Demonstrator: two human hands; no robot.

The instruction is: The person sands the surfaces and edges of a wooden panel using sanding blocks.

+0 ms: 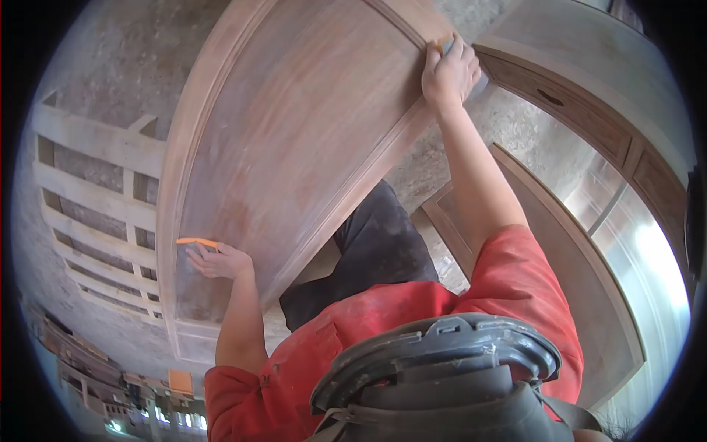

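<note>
A large wooden panel (294, 147) with a raised, moulded frame stands tilted in front of me, its surface reddish-brown and greyish. At its lower left, my left hand (221, 261) holds a thin orange-edged sanding pad (197, 241) against the panel, with the fingers partly curled. My right hand (451, 72) reaches to the panel's upper right frame. Its fingers close over a second sanding pad (444, 44), orange and greyish, mostly hidden beneath them. My dark-trousered leg is bent below the panel's lower edge.
A pale slatted wooden pallet (103, 199) lies at the left on the dusty concrete floor. Another framed panel (545, 280) rests to my right, near a long wooden piece with drawer-like fronts (560, 99). A grey respirator (442, 376) crosses the bottom of view.
</note>
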